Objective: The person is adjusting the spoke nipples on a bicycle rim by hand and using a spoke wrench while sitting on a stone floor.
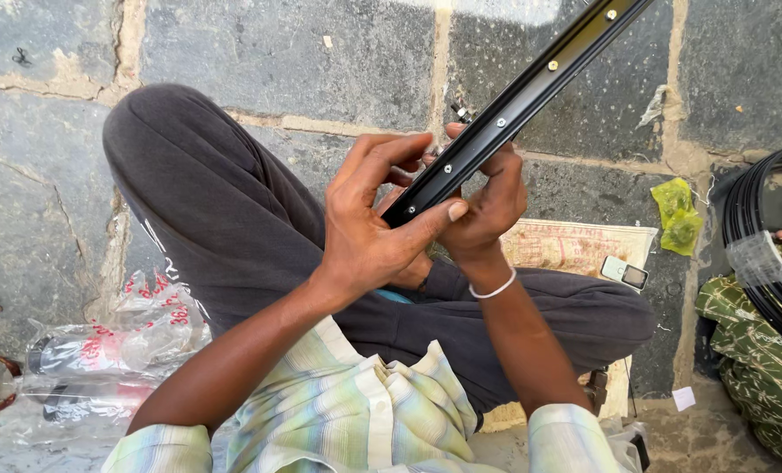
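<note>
Gripping black wheel rim [513, 105] | left hand [378, 236] and right hand [487, 206] both clamped on its near end; long axis rising up-right

The rim [513, 105] looked like glossy black metal, dotted with small bright eyelets. The floor [277, 52] was rough grey stone with sandy joints. Clear, crinkled plastic bags [102, 350] lay shiny beside matt dark cloth trousers [224, 210]. The wristband [493, 289] looked smooth and white.

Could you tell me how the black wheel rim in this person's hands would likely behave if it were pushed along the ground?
The black wheel rim looks like stiff metal, so it probably keeps its shape. Being a thin hollow hoop, it seems light. Set upright and pushed, it would likely roll, then tip.
</note>
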